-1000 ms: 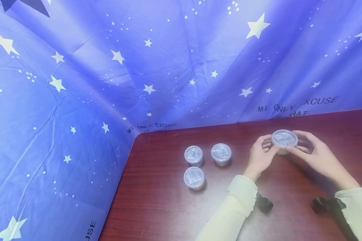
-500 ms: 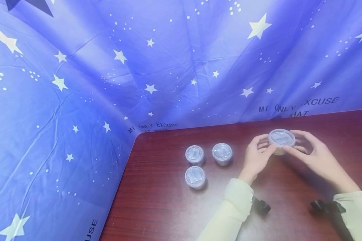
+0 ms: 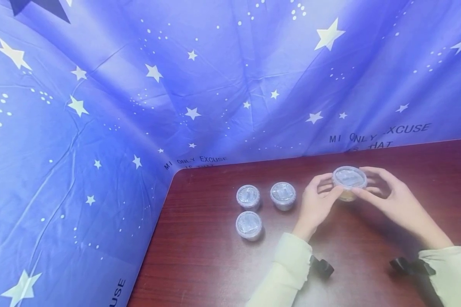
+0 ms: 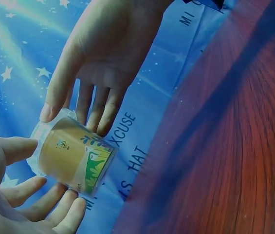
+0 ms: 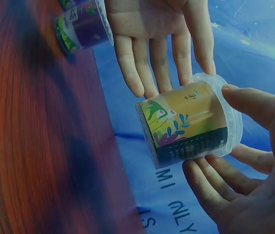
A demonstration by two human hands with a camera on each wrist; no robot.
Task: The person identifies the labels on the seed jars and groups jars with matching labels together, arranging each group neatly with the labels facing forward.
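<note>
Near the far right of the table, both hands hold one small lidded plastic tub [image 3: 349,177] between them, above the tabletop. My left hand [image 3: 316,207] grips its left side, with the thumb at the lid rim and the fingers along the wall. From the other side my right hand [image 3: 393,196] grips it the same way. In the left wrist view the tub [image 4: 71,156] shows a yellow-brown body with a small bee and green leaves printed on it. A dark text panel marks the tub [image 5: 191,124] in the right wrist view. Its clear lid is on.
Three similar lidded tubs stand to the left: one at the back [image 3: 248,197], one beside it [image 3: 283,196], one in front [image 3: 249,226]. A purple tub [image 5: 81,29] shows in the right wrist view. Behind the reddish-brown table [image 3: 199,256] hangs a blue star-patterned cloth [image 3: 223,76].
Both hands have moved a little to the left with the tub between them. The other three tubs stay where they stand; the head view has shifted slightly.
</note>
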